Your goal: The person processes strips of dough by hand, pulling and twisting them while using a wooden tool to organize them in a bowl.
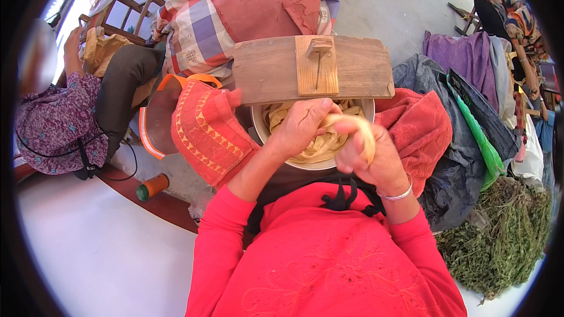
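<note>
My left hand (304, 124) is closed, its thumb and fingers pinching a bundle of pale yellow fibre (348, 120). From there the bundle loops over to my right hand (370, 151), slightly smeared by motion, which is curled around it and wears a silver bracelet (397, 194). Beneath both hands a white basin (259, 122) holds more coiled yellow strands (311, 151). Across its far rim lies a wooden board (364, 69). A smaller wood block (318, 85) with a thin metal rod and a peg is fixed on that board.
Red towels (205, 132) flank the basin. Beyond the board sits a cloth-covered bundle (252, 0). At left, a person in a patterned top (56, 120) sits near a wooden chair (138, 9) and a thread spool (154, 186). Dark plastic sheeting (464, 158) and dried plants (499, 240) lie right.
</note>
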Tool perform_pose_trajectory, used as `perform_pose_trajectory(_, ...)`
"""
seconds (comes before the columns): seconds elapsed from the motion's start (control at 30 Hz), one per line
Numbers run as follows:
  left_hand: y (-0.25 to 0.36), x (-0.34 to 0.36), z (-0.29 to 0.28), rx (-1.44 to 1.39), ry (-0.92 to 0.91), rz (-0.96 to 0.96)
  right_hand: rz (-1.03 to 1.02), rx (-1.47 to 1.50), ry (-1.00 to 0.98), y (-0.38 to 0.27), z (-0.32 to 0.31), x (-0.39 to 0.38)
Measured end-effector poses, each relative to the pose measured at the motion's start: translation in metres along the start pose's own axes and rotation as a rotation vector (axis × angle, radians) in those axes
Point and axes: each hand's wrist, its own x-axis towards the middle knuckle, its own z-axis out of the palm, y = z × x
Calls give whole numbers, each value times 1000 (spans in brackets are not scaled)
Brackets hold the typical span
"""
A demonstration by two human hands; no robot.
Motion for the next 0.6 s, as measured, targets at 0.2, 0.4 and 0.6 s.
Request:
perform_pose_trajectory(0.2,-9,-9,46,-421,16,-133,-617,-1133,410,20,-36,39)
perform_pose_trajectory(0.4,-44,-7,23,-695,-47,-393,-705,-1776,360,5,-40,35)
perform_pose_trajectory(0.6,-42,-8,14,219,-21,-159,-509,-1857,296,7,-53,26)
